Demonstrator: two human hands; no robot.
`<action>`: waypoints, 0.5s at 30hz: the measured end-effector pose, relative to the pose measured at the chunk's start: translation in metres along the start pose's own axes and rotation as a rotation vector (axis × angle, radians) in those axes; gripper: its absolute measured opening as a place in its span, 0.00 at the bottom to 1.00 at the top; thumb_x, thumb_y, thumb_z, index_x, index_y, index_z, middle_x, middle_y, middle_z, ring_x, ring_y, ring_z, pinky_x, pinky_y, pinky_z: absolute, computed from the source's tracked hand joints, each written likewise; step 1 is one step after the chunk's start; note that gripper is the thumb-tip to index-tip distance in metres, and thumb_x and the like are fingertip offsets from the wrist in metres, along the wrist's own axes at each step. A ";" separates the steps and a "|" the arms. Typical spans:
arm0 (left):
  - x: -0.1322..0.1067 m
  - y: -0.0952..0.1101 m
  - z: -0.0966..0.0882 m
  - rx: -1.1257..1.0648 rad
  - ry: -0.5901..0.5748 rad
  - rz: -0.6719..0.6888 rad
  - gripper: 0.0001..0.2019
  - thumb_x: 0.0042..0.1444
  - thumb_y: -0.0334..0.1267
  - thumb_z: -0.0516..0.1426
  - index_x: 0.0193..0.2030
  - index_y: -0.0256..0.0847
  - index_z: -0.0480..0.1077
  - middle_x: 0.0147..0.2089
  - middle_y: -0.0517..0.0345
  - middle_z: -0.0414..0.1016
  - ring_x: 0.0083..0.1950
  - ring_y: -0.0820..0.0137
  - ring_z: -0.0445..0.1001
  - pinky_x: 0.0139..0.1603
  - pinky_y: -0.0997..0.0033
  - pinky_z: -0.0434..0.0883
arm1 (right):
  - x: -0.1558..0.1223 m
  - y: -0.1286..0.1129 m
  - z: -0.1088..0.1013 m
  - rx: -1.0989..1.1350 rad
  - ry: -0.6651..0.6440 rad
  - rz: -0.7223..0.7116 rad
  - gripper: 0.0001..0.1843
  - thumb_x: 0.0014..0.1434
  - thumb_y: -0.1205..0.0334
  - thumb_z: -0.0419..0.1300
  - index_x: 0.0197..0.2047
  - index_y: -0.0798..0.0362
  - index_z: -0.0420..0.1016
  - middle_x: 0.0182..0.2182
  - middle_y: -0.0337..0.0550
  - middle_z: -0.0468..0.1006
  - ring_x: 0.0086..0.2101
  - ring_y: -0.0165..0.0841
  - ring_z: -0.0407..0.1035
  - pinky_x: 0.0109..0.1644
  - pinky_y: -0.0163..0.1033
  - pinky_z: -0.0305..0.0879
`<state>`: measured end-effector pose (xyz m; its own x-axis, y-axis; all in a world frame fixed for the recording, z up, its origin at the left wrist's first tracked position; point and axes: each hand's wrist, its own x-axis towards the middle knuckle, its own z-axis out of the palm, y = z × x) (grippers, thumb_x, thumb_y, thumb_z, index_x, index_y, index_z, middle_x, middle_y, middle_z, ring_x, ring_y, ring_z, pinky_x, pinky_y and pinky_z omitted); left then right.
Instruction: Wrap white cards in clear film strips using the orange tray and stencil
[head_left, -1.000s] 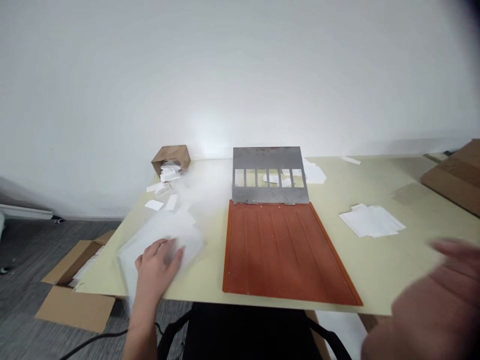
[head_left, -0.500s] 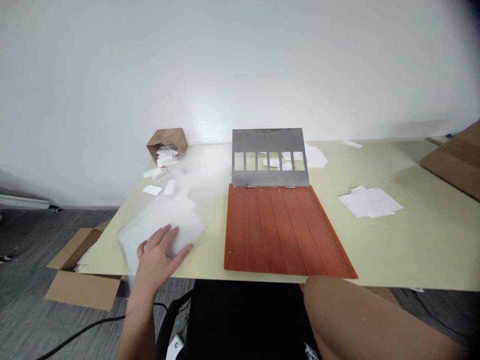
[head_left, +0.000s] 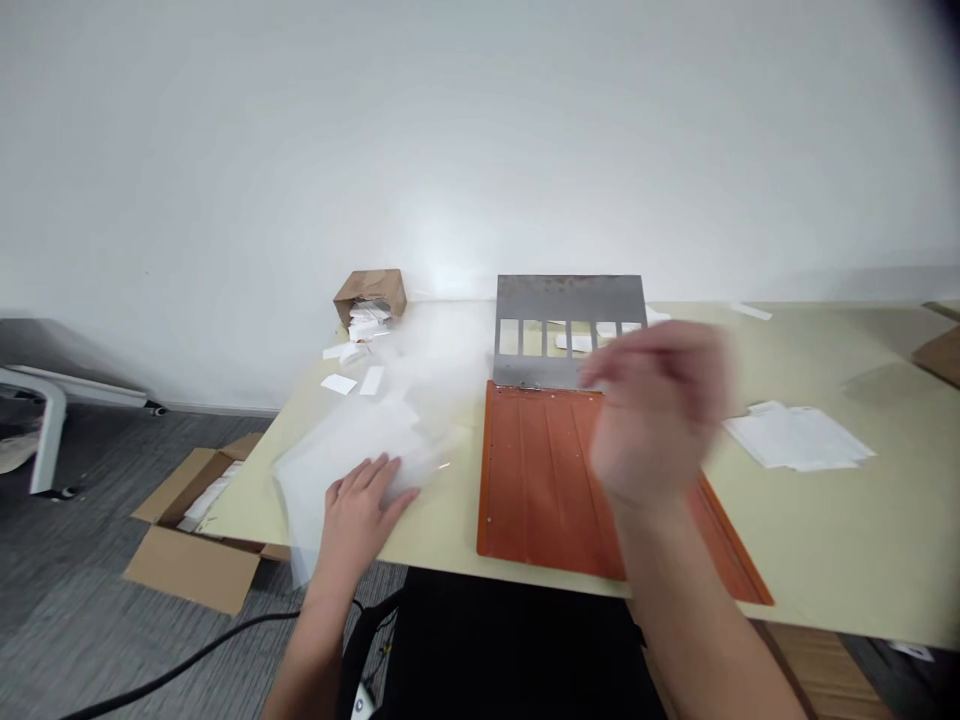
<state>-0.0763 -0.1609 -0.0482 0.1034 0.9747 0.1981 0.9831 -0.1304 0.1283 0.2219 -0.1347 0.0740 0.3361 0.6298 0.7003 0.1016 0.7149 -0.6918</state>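
My left hand [head_left: 361, 510] lies flat, fingers spread, on a stack of thin translucent white sheets [head_left: 352, 450] at the table's front left. My right hand [head_left: 656, 410] is raised in the air over the orange ribbed board [head_left: 540, 480], smeared by motion, so its fingers cannot be read. A grey metal plate with a row of rectangular slots [head_left: 570, 330] stands hinged up at the board's far edge.
A tipped brown paper bag [head_left: 371, 292] spills small white slips at the back left. More white paper pieces [head_left: 799, 438] lie to the right. An open cardboard box [head_left: 199, 530] sits on the floor left of the pale table [head_left: 825, 530]. A black cable runs below.
My right hand has risen from low at the right edge to above the orange board. The view has swung left. My left hand stays on the sheets.
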 end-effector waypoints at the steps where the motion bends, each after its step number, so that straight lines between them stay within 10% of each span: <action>1: 0.001 0.003 -0.001 -0.008 0.015 0.008 0.22 0.63 0.49 0.56 0.61 0.46 0.70 0.61 0.48 0.74 0.63 0.53 0.71 0.59 0.50 0.66 | 0.001 0.013 0.013 -0.004 -0.079 0.051 0.06 0.63 0.55 0.57 0.40 0.47 0.69 0.30 0.34 0.71 0.29 0.28 0.67 0.35 0.38 0.68; 5: 0.014 0.017 -0.008 -0.117 0.156 0.016 0.22 0.65 0.50 0.54 0.60 0.41 0.70 0.53 0.46 0.79 0.52 0.55 0.78 0.54 0.54 0.70 | -0.007 0.074 0.044 -0.155 -0.467 0.299 0.11 0.58 0.55 0.61 0.43 0.48 0.73 0.36 0.40 0.76 0.34 0.32 0.69 0.42 0.42 0.68; 10: 0.054 0.048 -0.024 -0.339 0.430 -0.015 0.23 0.64 0.52 0.54 0.56 0.37 0.73 0.51 0.44 0.80 0.50 0.54 0.79 0.51 0.58 0.73 | -0.026 0.107 0.046 -0.131 -0.359 0.415 0.28 0.56 0.49 0.63 0.57 0.50 0.66 0.52 0.53 0.73 0.43 0.38 0.71 0.47 0.49 0.70; 15: 0.097 0.100 -0.031 -0.460 0.473 0.011 0.23 0.62 0.53 0.55 0.55 0.37 0.73 0.50 0.42 0.80 0.49 0.53 0.78 0.49 0.56 0.72 | -0.025 0.096 0.038 0.101 -0.433 0.515 0.18 0.57 0.45 0.62 0.42 0.50 0.76 0.36 0.44 0.81 0.35 0.35 0.75 0.45 0.46 0.73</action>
<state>0.0272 -0.0851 0.0141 -0.0680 0.8015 0.5941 0.8070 -0.3060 0.5051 0.1880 -0.0705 -0.0027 -0.0889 0.9473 0.3079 -0.0657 0.3029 -0.9508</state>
